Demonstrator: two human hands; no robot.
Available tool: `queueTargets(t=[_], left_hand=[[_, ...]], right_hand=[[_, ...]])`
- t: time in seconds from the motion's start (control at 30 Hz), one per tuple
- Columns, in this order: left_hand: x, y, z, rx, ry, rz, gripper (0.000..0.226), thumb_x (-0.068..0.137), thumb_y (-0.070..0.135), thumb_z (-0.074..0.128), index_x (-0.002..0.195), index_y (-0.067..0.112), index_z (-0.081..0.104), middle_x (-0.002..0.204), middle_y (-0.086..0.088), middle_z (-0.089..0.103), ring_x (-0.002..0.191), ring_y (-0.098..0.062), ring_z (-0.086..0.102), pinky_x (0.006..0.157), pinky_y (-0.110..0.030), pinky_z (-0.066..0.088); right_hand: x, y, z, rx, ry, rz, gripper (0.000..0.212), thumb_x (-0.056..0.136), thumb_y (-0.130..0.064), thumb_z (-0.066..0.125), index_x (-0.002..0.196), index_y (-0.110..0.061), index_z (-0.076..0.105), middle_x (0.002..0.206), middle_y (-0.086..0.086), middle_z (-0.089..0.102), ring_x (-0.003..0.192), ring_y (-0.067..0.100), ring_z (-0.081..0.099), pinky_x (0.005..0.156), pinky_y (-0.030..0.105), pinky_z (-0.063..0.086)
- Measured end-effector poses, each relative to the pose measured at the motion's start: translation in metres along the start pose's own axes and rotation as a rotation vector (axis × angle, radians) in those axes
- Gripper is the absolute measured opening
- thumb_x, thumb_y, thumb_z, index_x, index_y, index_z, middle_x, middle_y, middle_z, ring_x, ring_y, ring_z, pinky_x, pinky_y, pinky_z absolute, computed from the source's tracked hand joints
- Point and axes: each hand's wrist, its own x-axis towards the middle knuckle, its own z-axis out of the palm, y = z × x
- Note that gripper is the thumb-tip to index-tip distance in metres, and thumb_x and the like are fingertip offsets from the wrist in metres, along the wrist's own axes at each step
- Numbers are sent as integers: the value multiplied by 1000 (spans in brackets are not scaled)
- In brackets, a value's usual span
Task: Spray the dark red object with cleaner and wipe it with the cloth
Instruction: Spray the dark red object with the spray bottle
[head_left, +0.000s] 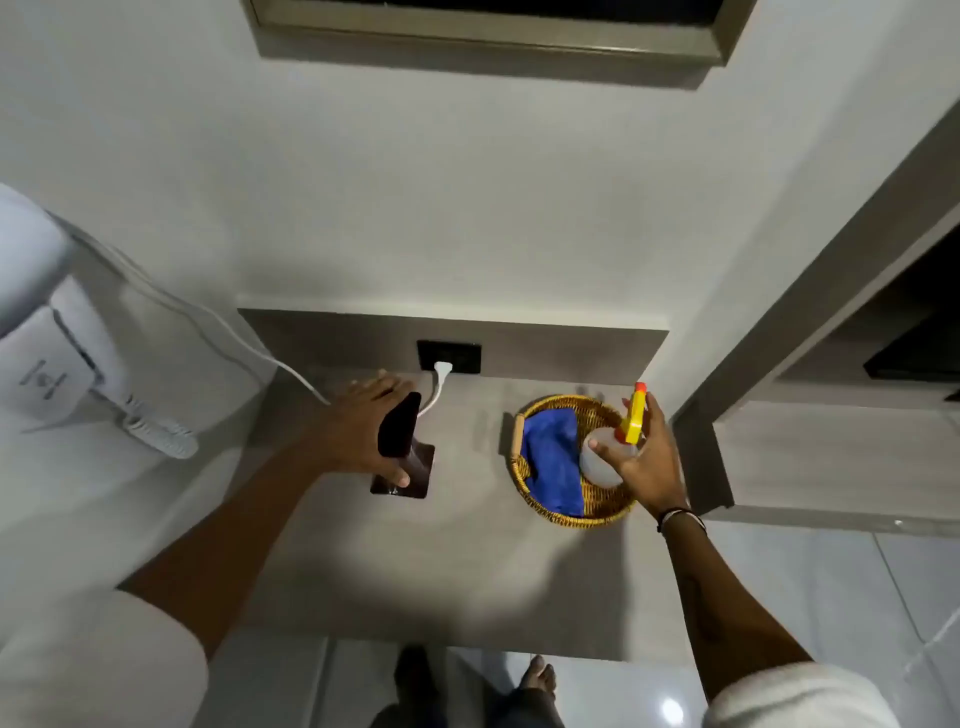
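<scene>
Bare feet (537, 680) below, left hand (358, 431) wrapped around dark red object (400, 447) on counter (467, 561), right hand (644, 462) clutching spray bottle (615, 441) over cloth (550, 462) in basket (597, 512); risk: mist reaching the plugged socket (449, 356) close behind.

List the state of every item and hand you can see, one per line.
Dark red object: upright on the counter, gripped near its top.
Left hand: closed around the dark red object.
Spray bottle: held over the basket.
Right hand: closed on the spray bottle.
Blue cloth: lying in the basket, untouched.
Wicker basket: resting on the counter.
White plug: plugged into the wall socket.
</scene>
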Motion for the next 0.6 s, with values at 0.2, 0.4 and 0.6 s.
queueTargets(t=[0.2,0.4,0.6], left_hand=[[-1,10,-7,-135,75,-55,110,67,38,96,159,15,41,160,-11,45,148,-33,39,114,-36,28],[-9,-1,-2,-324,128,-17,108,56,37,94,152,18,48,146,-3,54,132,-25,51,102,-37,46],[-14,-36,14,-435,211,106,103,51,44,85,146,28,49,135,17,48,128,-12,48,107,-41,49]], right_hand=[[22,16,24,-94,119,11,71,102,-25,74,163,-16,39,146,13,66,127,40,67,106,50,54],[26,22,27,-128,201,-81,64,103,-28,72,159,-14,45,127,17,73,100,28,70,93,45,60],[-25,-10,19,-187,382,-214,67,104,-36,70,163,-33,38,140,8,72,111,18,70,100,35,55]])
